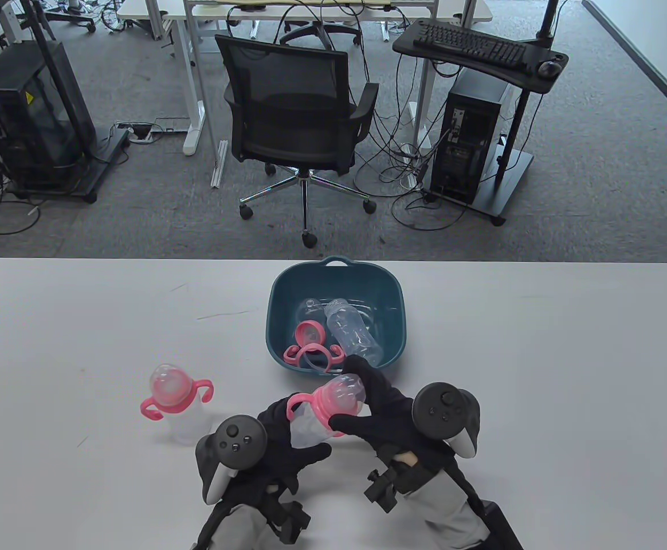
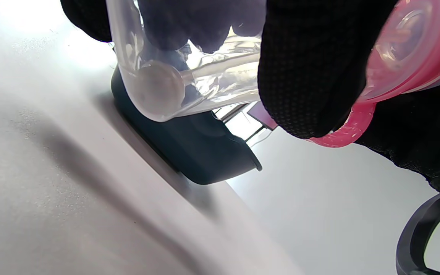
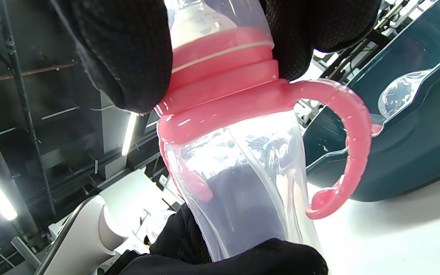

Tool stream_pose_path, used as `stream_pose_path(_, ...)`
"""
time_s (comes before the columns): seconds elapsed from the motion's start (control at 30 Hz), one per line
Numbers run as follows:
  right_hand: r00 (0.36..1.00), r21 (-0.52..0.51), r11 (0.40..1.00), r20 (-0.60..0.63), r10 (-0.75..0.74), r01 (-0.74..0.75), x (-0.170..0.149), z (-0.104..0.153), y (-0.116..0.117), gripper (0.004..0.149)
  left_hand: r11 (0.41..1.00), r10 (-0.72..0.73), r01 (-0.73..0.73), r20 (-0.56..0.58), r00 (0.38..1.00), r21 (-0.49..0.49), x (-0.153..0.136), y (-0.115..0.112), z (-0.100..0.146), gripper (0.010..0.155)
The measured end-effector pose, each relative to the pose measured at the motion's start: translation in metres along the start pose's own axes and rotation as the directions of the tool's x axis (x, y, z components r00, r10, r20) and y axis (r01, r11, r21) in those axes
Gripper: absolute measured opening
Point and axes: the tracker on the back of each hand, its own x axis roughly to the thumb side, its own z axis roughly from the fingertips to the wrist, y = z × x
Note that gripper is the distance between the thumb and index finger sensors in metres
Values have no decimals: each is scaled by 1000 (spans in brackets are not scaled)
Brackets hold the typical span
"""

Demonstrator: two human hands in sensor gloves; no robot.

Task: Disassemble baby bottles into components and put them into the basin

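Observation:
I hold a baby bottle [image 1: 325, 415] tilted above the table, just in front of the teal basin [image 1: 392, 298]. My left hand [image 1: 287, 444] grips its clear body [image 3: 239, 183]. My right hand [image 1: 376, 409] grips the pink collar and clear cap [image 3: 220, 57] at the top. Its pink handle ring [image 3: 351, 126] sticks out sideways. The clear body [image 2: 174, 88] and pink collar [image 2: 407, 49] fill the left wrist view. Inside the basin lie a clear bottle body [image 1: 353, 332], a clear cap [image 1: 309, 308], a pink collar [image 1: 309, 332] and a pink handle ring [image 1: 316, 355]. A second whole bottle [image 1: 176, 404] stands to the left.
The white table [image 1: 540, 372] spreads wide to both sides of the basin. Beyond its far edge stand an office chair [image 1: 299, 114], a computer tower [image 1: 471, 143] and a keyboard stand [image 1: 477, 46] on the carpet.

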Motion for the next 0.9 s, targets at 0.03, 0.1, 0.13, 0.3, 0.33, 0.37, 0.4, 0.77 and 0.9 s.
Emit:
stream_pose_path(0.03,1000,-3,1000,4,3,-3,0,0,0,89,1000,-1,1,-1,1000,0,0,0,0,92)
stream_pose_path(0.1,1000,-2,1000,5,7,-7,0,0,1,89,1000,-3,3,-4,1000,-3,0,0,0,93)
stream_pose_path(0.13,1000,-1,1000,5,5,-5,0,0,1,89,1000,-5,5,-5,1000,-2,0,0,0,93)
stream_pose_path(0.3,992,-42,992,37,122,-120,4,0,1,88,1000,-5,5,-21,1000,-5,-2,-3,-1,93)
stream_pose_path(0.33,993,-44,993,39,115,-114,4,0,1,88,1000,-7,7,-22,1000,-6,-2,-3,-1,93)
stream_pose_path(0.37,993,-46,993,40,112,-110,4,0,1,88,1000,-2,2,-21,1000,-5,-2,-3,-1,93)
stream_pose_path(0.4,993,-48,993,41,111,-109,4,0,1,88,1000,-1,1,-20,1000,-3,-2,-3,-1,93)
stream_pose_path(0.77,995,-224,970,-7,95,-94,0,2,-44,88,999,30,-28,-55,998,27,-9,1,-1,92)
stream_pose_path(0.9,983,-220,959,-85,165,-180,-18,-11,-52,87,998,49,-47,-53,997,45,-9,4,0,93)
